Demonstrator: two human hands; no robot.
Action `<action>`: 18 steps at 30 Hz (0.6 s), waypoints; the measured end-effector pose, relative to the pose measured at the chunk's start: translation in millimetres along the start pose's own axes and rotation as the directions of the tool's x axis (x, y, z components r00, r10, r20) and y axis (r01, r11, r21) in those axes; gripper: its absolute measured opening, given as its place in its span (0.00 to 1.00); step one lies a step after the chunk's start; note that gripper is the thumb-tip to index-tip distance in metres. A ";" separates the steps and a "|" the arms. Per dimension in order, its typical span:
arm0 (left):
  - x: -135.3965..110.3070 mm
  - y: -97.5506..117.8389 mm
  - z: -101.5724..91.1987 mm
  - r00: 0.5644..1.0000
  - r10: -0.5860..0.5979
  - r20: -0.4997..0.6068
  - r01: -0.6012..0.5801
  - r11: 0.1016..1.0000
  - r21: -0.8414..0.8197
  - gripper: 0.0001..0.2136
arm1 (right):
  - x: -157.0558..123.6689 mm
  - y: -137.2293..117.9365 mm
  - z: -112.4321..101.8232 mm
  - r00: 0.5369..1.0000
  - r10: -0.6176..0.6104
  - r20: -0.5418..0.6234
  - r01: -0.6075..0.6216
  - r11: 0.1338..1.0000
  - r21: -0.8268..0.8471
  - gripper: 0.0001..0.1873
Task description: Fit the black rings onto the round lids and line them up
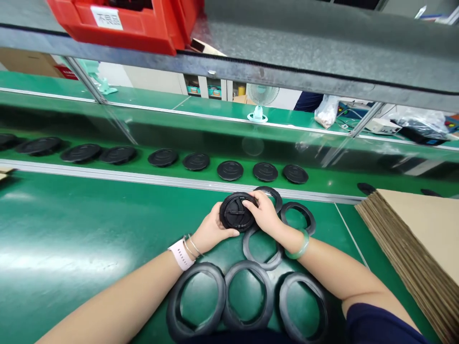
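Observation:
A black round part with a raised bar across its middle is held between my two hands, above the green tabletop. My left hand is wrapped round its left edge, with the thumb below the rim. My right hand grips the right edge, its thumb pressing on the face. Several dark rubbery rings lie close by: one ring is partly covered by the right hand, another ring is beyond the right wrist, and a larger ring sits nearest my body among others.
Behind a metal rail, several black discs lie in a row on a green strip. A stack of cardboard sheets stands at the right. A grey shelf bearing a red bin spans overhead. Beyond is a small fan.

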State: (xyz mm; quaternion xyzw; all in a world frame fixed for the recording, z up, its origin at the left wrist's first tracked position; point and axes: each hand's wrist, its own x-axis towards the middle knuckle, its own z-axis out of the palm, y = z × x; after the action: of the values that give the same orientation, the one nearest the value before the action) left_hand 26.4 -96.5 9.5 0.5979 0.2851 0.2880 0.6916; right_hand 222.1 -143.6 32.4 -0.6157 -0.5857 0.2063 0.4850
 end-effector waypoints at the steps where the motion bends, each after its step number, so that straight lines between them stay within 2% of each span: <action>1: -0.8 0.6 -0.2 1.000 0.017 0.014 -0.017 1.000 0.007 0.36 | 0.4 0.8 1.2 1.000 0.012 -0.007 -0.012 1.000 0.013 0.09; 4: -2.3 2.6 -1.4 0.998 0.063 0.023 -0.065 0.994 0.085 0.29 | -0.1 0.0 3.3 1.000 -0.006 -0.023 0.006 1.000 0.018 0.08; 7: -2.9 3.7 -2.5 0.993 0.115 -0.018 -0.108 0.967 0.232 0.22 | -0.8 -2.3 4.2 0.999 -0.017 -0.038 0.017 1.000 -0.002 0.08; 10: -2.8 4.2 -2.8 0.984 0.169 -0.061 -0.134 0.918 0.374 0.20 | -0.6 -3.8 4.7 0.998 -0.011 -0.055 0.009 0.999 -0.031 0.07; 12: -2.3 4.4 -2.8 0.982 0.174 -0.074 -0.131 0.908 0.398 0.19 | -0.7 -5.0 4.1 0.999 -0.004 -0.043 0.002 0.999 -0.038 0.07; 15: -0.9 4.8 -4.0 0.981 0.163 -0.102 -0.113 0.918 0.380 0.18 | -2.2 -8.0 1.9 0.997 0.031 0.070 -0.034 0.998 0.050 0.09; 18: 0.2 5.7 -5.8 0.979 0.156 -0.131 -0.092 0.911 0.401 0.18 | -4.4 -10.1 0.1 0.979 0.060 0.193 -0.088 0.987 0.136 0.24</action>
State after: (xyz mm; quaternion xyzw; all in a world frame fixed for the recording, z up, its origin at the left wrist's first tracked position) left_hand 21.9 -91.8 14.4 0.7164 0.3529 0.3153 0.5127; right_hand 215.8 -149.1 39.4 -0.5782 -0.5891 0.3233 0.4628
